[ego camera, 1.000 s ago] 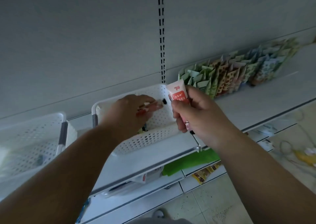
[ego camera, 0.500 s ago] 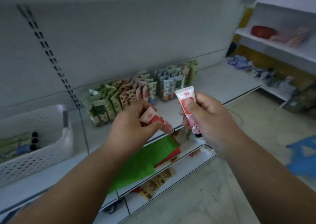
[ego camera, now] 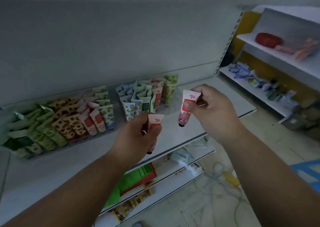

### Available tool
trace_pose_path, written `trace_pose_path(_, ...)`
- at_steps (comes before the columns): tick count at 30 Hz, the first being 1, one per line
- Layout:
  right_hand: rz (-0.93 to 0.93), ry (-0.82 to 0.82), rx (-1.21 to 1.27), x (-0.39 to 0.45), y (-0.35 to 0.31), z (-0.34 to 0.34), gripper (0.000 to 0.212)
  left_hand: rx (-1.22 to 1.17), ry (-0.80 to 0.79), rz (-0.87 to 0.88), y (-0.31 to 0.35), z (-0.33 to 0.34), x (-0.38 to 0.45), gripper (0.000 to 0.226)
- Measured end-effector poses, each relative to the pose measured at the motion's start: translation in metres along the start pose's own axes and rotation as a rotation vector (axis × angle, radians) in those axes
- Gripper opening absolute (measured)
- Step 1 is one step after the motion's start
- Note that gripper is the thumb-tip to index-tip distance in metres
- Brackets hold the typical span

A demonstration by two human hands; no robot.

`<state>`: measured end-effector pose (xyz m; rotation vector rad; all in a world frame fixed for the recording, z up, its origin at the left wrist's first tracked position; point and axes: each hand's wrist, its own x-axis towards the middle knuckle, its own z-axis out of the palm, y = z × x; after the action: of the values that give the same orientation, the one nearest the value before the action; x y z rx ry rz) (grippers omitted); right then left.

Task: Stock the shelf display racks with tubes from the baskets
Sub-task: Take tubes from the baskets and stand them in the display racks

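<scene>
We have a tube in each hand, both held in the air over the front of the grey shelf (ego camera: 174,136). Our left hand (ego camera: 136,138) has its grip clamped round a pink tube (ego camera: 155,125), crimped end up, the dark cap poking out below the fingers. Our right hand (ego camera: 214,110) pinches a second pink tube (ego camera: 186,105) near its crimped top between thumb and fingers, so it hangs with the black cap down. Behind our hands, two display racks stand on the shelf: the left rack (ego camera: 57,122) packed with green, orange and pink tubes, the right rack (ego camera: 147,97) with blue, green and pink ones.
</scene>
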<state>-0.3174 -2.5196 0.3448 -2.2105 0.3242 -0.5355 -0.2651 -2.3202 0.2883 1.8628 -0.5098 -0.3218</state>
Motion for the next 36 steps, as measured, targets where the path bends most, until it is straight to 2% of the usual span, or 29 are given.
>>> trace_pose_path(5, -0.124, -0.059, -0.142, 0.059, 0.032, 0.002, 0.008, 0.017, 0.002, -0.034, 0.002, 0.021, 0.027, 0.016)
trace_pose_path(10, -0.345, -0.123, -0.246, 0.114, 0.061, 0.030, 0.008, 0.009, 0.131, -0.050, -0.010, 0.044, 0.040, 0.009)
trace_pose_path(15, -0.421, -0.276, -0.306, 0.139, 0.078, 0.044, 0.014, 0.094, 0.228, -0.125, -0.009, 0.064, 0.046, 0.018)
trace_pose_path(19, -0.469, -0.306, -0.307, 0.149, 0.077, 0.049, 0.020, 0.146, 0.279, -0.154, -0.008, 0.070, 0.058, 0.007)
trace_pose_path(23, -0.476, -0.409, -0.322, 0.151, 0.080, 0.056, 0.019, 0.173, 0.312, -0.140, -0.009, 0.073, 0.065, 0.004)
trace_pose_path(26, -0.519, -0.355, -0.342, 0.145, 0.080, 0.053, 0.028, 0.157, 0.343, -0.151, -0.011, 0.075, 0.068, 0.005)
trace_pose_path(28, -0.588, -0.313, -0.276, 0.138, 0.075, 0.045, 0.026, 0.105, 0.378, -0.162, -0.009, 0.078, 0.070, 0.011)
trace_pose_path(30, -0.554, -0.473, -0.163, 0.129, 0.070, 0.037, 0.024, 0.034, 0.422, -0.169, -0.009, 0.079, 0.074, 0.019)
trace_pose_path(32, -0.413, -0.731, -0.098, 0.122, 0.065, 0.032, 0.015, -0.031, 0.440, -0.153, -0.009, 0.082, 0.078, 0.024)
trace_pose_path(33, -0.364, -0.791, -0.088, 0.121, 0.066, 0.032, 0.009, -0.053, 0.438, -0.134, -0.011, 0.084, 0.080, 0.025)
trace_pose_path(35, -0.342, -0.756, -0.072, 0.123, 0.071, 0.031, 0.009, -0.017, 0.454, -0.086, -0.020, 0.089, 0.082, 0.024)
trace_pose_path(36, -0.358, -0.699, -0.067, 0.126, 0.074, 0.031, 0.010, 0.087, 0.473, -0.055, -0.028, 0.090, 0.082, 0.024)
